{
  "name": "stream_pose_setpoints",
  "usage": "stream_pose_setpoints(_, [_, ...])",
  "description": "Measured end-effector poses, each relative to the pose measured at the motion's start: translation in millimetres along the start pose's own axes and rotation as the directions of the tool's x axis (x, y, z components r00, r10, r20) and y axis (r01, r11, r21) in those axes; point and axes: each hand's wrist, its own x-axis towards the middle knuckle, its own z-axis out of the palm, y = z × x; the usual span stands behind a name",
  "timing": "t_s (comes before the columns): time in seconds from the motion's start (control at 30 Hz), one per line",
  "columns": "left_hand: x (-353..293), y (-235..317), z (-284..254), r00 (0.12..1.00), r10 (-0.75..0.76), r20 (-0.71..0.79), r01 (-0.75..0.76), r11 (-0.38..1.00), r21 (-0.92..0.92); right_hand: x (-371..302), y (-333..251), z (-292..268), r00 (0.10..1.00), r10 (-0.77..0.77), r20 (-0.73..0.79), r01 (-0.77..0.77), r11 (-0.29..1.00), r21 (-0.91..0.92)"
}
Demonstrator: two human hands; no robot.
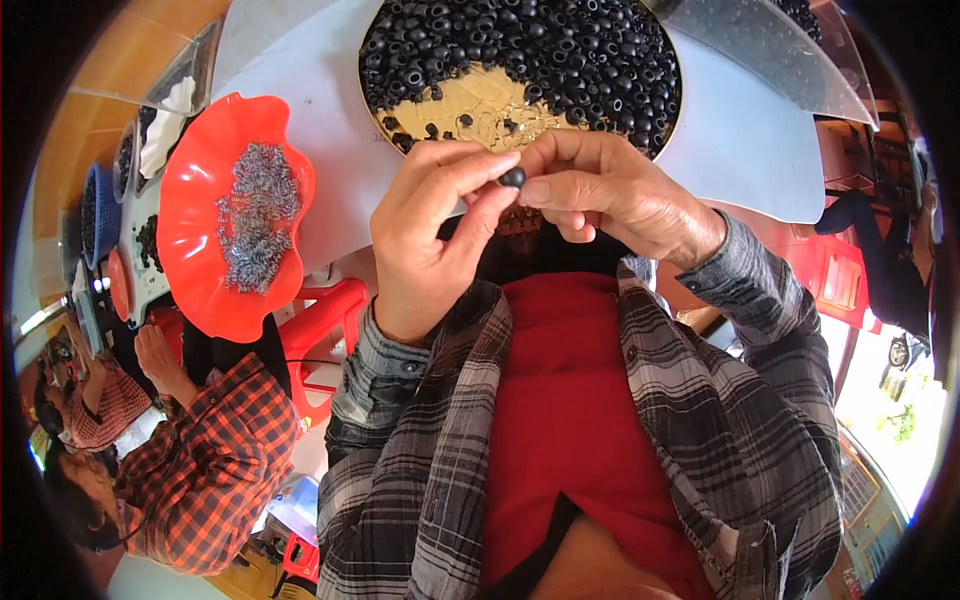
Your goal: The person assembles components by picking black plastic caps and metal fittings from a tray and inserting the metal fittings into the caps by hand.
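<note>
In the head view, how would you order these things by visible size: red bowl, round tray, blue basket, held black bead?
Largest to smallest, as they appear:
1. Round tray, cut by the upper edge
2. Red bowl
3. Blue basket
4. Black bead

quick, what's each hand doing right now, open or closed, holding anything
Left hand: closed, pinching a small black piece between thumb and finger.
Right hand: fingertips at the same piece; whether they grip anything cannot be told.
</note>
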Motion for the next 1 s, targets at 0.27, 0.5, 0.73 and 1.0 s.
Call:
stream_pose_setpoints(0.27, [-10,5,0,0.999,-0.026,0.035,0.025,0.999,0.023,-10,3,7,0.997,-0.058,-0.053,0.046,0.980,-0.191])
stream_pose_setpoints(0.5, [-18,-6,16,0.990,-0.129,-0.061,0.097,0.922,-0.374,-9,10,15,1.000,-0.028,-0.006,0.029,0.993,0.114])
stream_pose_setpoints(0.73, [-21,-7,11,0.990,-0.143,-0.009,0.129,0.917,-0.377,-12,6,14,1.000,0.005,0.026,-0.006,0.999,0.039])
stream_pose_setpoints(1.0, [-15,4,-7,0.981,0.017,0.192,-0.018,1.000,0.007,-15,-4,13,0.999,0.019,-0.036,-0.033,0.901,-0.432])
